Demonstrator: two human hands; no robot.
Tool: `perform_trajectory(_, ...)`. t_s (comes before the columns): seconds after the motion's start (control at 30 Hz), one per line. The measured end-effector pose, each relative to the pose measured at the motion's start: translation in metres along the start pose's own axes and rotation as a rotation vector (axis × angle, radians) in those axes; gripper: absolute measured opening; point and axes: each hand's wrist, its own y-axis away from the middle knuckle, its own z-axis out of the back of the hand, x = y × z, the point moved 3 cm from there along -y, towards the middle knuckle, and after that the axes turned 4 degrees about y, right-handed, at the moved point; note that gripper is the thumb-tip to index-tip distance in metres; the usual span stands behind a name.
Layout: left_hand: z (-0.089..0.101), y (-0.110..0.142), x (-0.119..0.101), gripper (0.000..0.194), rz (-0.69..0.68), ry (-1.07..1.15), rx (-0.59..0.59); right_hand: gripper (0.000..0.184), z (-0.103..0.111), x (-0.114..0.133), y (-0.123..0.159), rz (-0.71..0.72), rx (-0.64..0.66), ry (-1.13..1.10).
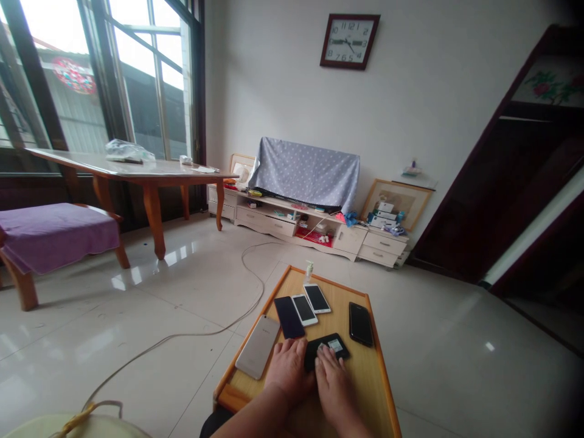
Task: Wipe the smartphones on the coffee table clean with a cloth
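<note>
Both my hands are over a low wooden table (362, 377). My right hand (331, 380) presses its fingertips on a black phone (326, 351), which has a small pale label or card (335, 345) on it. My left hand (287, 368) lies beside that phone, its fingers at the phone's lower left edge, and close to a gold phone (258, 347) lying back up. Beyond them lie a dark phone (289, 317), a white phone (304, 309), a second white phone (316, 298) and a black phone (361, 323). A small pump bottle (309, 272) stands at the far edge.
A pale cable (205, 333) runs across the tiled floor left of the low table. A round cream seat (73, 427) shows at bottom left. Further off stand a long wooden table (150, 173), a bench with a purple cover (55, 234) and a white cabinet (383, 246).
</note>
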Motion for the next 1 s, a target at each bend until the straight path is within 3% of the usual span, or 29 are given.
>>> perform_trajectory(0.1, 0.001, 0.001, -0.002, 0.068, 0.000, -0.003, -0.004, 0.062, 0.015, -0.027, -0.017, -0.114, -0.060, 0.024)
perform_trajectory(0.17, 0.001, 0.001, -0.003, 0.069, 0.001, -0.001, -0.006, 0.063, 0.017, -0.030, -0.020, -0.139, -0.073, 0.033)
perform_trajectory(0.37, 0.000, 0.000, 0.000, 0.056, 0.002, -0.003, -0.004, 0.062, -0.014, 0.016, 0.017, -0.020, -0.049, -0.125)
perform_trajectory(0.43, 0.001, 0.000, 0.000, 0.055, 0.003, -0.008, 0.001, 0.063, -0.017, 0.021, 0.024, -0.015, -0.040, -0.194)
perform_trajectory(0.67, 0.004, 0.002, -0.005, 0.066, 0.004, -0.021, 0.022, 0.068, 0.017, -0.033, -0.012, -0.189, -0.125, -0.087)
perform_trajectory(0.73, 0.005, 0.002, -0.005, 0.065, 0.002, -0.019, 0.019, 0.068, 0.018, -0.038, -0.016, -0.217, -0.141, -0.064)
perform_trajectory(1.0, 0.004, 0.002, -0.002, 0.054, -0.007, -0.005, 0.010, 0.068, -0.022, 0.013, 0.032, -0.069, -0.024, -0.088)
